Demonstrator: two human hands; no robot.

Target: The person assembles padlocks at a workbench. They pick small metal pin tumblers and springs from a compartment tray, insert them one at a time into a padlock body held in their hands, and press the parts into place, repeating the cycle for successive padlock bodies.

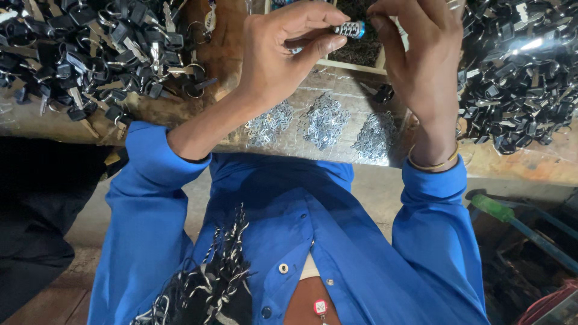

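Small ridged cylinder (351,29) between both hands (355,54).

1. This is a small assembly workshop, the sort where locks and keys are put together by hand.
2. A worn wooden workbench (229,54) carries heaps of black-headed keys (90,48) at its left end and another heap of keys (518,78) at its right end.
3. Three small piles of metal parts (325,123) lie along its near edge.
4. A shallow wooden tray (355,65) sits at the far middle.
5. The worker wears a blue work shirt (337,241).
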